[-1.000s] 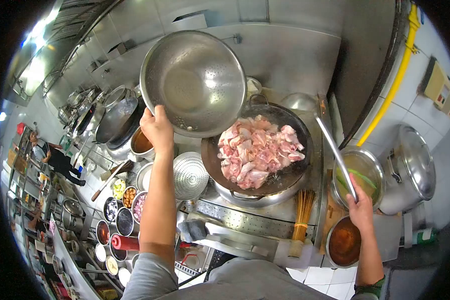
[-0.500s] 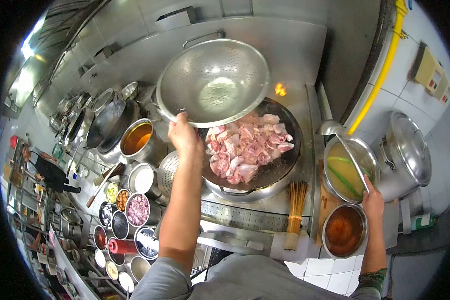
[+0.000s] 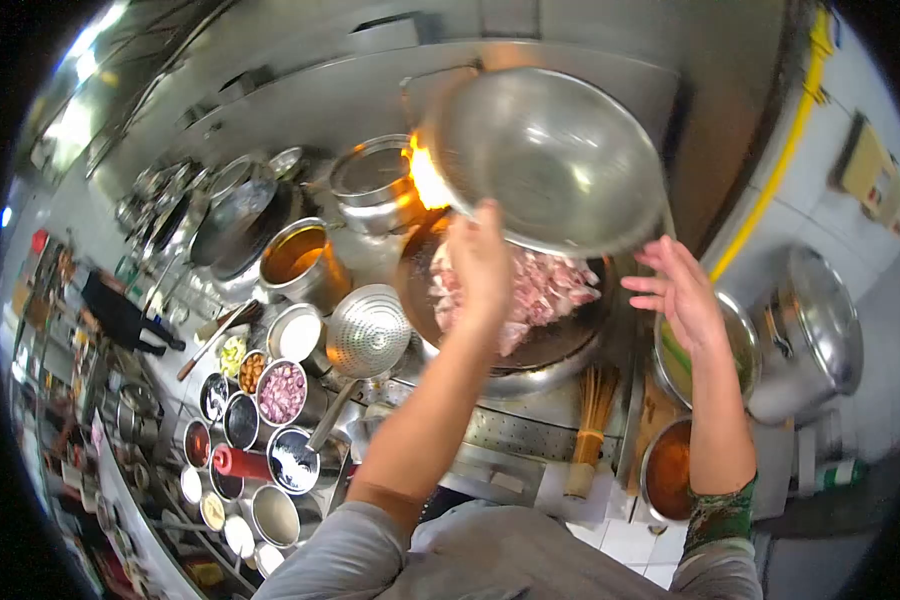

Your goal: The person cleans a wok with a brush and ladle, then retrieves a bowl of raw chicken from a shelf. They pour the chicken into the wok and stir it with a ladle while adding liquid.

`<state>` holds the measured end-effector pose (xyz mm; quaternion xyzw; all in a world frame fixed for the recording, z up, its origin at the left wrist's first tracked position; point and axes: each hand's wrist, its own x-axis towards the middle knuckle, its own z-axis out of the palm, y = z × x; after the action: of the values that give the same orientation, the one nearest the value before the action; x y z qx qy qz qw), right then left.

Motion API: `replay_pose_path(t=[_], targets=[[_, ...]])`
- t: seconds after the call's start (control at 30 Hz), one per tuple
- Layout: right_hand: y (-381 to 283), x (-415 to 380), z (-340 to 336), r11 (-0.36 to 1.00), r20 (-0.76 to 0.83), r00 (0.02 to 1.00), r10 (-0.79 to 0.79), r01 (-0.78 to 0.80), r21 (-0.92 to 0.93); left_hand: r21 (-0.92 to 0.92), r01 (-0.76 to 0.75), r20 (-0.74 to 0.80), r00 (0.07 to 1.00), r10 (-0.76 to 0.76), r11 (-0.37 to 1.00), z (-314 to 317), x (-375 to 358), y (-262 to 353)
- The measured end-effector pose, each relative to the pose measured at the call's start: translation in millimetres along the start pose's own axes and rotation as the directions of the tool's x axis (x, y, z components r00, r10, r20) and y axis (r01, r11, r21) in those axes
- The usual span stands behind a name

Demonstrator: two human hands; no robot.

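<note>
A large steel colander or bowl (image 3: 560,160), smeared by motion, is tilted above the back of the wok (image 3: 560,348). My left hand (image 3: 483,262) grips its near left rim. Raw meat pieces (image 3: 550,300) lie in the wok, partly hidden by my left forearm and the vessel. My right hand (image 3: 678,285) is open with fingers spread, close to the vessel's right edge and holding nothing. Flames (image 3: 426,178) rise at the vessel's left side. The pot of broth (image 3: 742,345) stands below my right hand, partly covered by my forearm.
A perforated ladle (image 3: 370,330) rests left of the wok. Nearby are a pot of orange liquid (image 3: 295,255) and several ingredient bowls, one with chopped onion (image 3: 282,392). A bamboo brush (image 3: 592,425) stands in front; a lidded pot (image 3: 820,320) is right. A person (image 3: 120,308) stands far left.
The vessel in my left hand has moved right. My right hand has let go of the ladle and risen towards the vessel. The flames are larger, and a pot now shows behind the wok's left side.
</note>
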<state>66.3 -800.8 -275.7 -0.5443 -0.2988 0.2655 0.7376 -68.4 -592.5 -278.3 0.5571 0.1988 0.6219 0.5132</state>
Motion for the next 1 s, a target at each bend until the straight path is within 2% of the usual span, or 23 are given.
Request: replay_pose_path(t=[0.03, 0.07, 0.1, 0.13, 0.17, 0.2, 0.23, 0.3, 0.33, 0.37, 0.4, 0.43, 0.53, 0.63, 0.77, 0.8, 0.9, 1.0], targets=[[0, 6, 8, 1.0, -0.035, 0.999, 0.02, -0.02, -0.001, 0.144, 0.128, -0.028, 0.992, -0.125, 0.981, 3, -8, -1], [2, 7, 10, 0.999, -0.068, 0.997, 0.04, -0.041, -0.004, 0.178, 0.1, -0.041, 0.995, -0.095, 0.979, 10, -20, 6], [6, 9, 7, 0.998, -0.106, 0.992, 0.063, -0.065, -0.01, -0.036, 0.094, -0.03, 0.995, -0.095, 0.995, 19, -31, 3], [15, 13, 0, 0.998, -0.155, 0.987, 0.052, -0.054, -0.011, 0.053, 0.023, -0.008, 1.0, -0.022, 0.998, 19, -35, -14], [26, 20, -11, 0.999, -0.211, 0.977, 0.041, -0.044, -0.01, -0.001, 0.076, 0.023, 0.997, -0.076, 0.997, 23, -41, -28], [36, 30, -27, 0.998, -0.227, 0.972, 0.067, -0.061, 0.033, -0.036, 0.151, 0.095, 0.985, -0.147, 0.988, 22, -49, -13], [47, 40, -46, 0.994, -0.252, 0.963, 0.094, -0.076, 0.081, 0.082, 0.109, 0.18, 0.976, -0.122, 0.991, 15, -53, -11], [52, 40, -63, 0.989, -0.298, 0.947, 0.119, -0.086, 0.122, 0.297, -0.005, 0.364, 0.925, -0.109, 0.955, -5, -61, -8], [49, 38, -68, 0.99, -0.314, 0.943, 0.114, -0.081, 0.115, 0.405, -0.28, 0.354, 0.926, 0.133, 0.87, -26, -68, -9], [45, 36, -72, 0.991, -0.332, 0.937, 0.109, -0.075, 0.114, 0.5, -0.518, 0.377, 0.852, 0.364, 0.694, -54, -73, -12], [37, 28, -75, 0.995, -0.352, 0.931, 0.097, -0.087, 0.044, 0.514, -0.567, 0.391, 0.823, 0.412, 0.644, -89, -71, -16], [37, 25, -81, 0.997, -0.364, 0.928, 0.078, -0.061, 0.057, 0.521, -0.615, 0.416, 0.789, 0.453, 0.592, -112, -68, -24], [36, 25, -103, 0.998, -0.384, 0.921, 0.06, -0.042, 0.055, 0.691, -0.61, 0.506, 0.791, 0.344, 0.387, -120, -77, -49], [35, 26, -107, 0.997, -0.406, 0.912, 0.056, -0.025, 0.079, 0.725, -0.582, 0.563, 0.809, 0.17, 0.369, -113, -75, -59], [36, 33, -108, 0.994, -0.418, 0.908, 0.026, 0.019, 0.104, 0.631, -0.623, 0.522, 0.782, 0.341, 0.462, -107, -82, -28], [36, 34, -107, 0.994, -0.426, 0.905, 0.025, 0.022, 0.105, 0.619, -0.639, 0.553, 0.768, 0.325, 0.458, -99, -87, -21], [37, 31, -108, 0.997, -0.414, 0.91, 0.038, -0.01, 0.071, 0.684, -0.655, 0.647, 0.748, 0.148, 0.321, -90, -87, -71], [33, 29, -104, 0.997, -0.428, 0.903, 0.038, -0.004, 0.082, 0.677, -0.632, 0.601, 0.77, 0.212, 0.378, -96, -95, -49]])
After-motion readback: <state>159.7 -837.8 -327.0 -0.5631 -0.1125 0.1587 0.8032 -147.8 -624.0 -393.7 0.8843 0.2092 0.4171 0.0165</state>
